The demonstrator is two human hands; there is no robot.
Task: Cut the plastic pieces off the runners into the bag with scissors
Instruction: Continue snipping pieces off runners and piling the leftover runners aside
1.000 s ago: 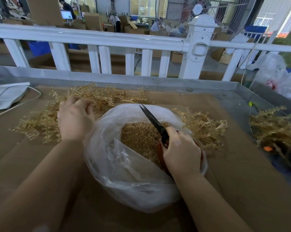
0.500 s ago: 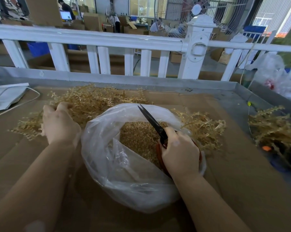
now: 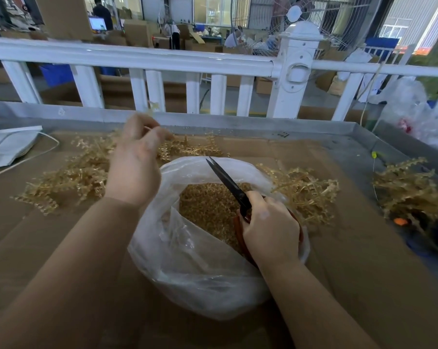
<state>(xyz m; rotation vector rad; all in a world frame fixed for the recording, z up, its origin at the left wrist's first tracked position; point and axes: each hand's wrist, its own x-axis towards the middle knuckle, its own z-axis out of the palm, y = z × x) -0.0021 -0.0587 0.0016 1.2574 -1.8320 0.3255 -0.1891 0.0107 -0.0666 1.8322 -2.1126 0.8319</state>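
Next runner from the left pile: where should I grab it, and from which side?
Pinch a bare stem end sticking out of the left pile, coming from above as the left hand does now. The branches are tangled and lined with small pieces, so a stem tip probably pulls free cleanest.

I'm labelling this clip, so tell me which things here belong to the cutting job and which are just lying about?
In the job:
- scissors in the right hand
- bag of cut pieces
- runner pinched by the left hand
- runner piles

Lying about:
- white cable
- grey pouch
- orange bit
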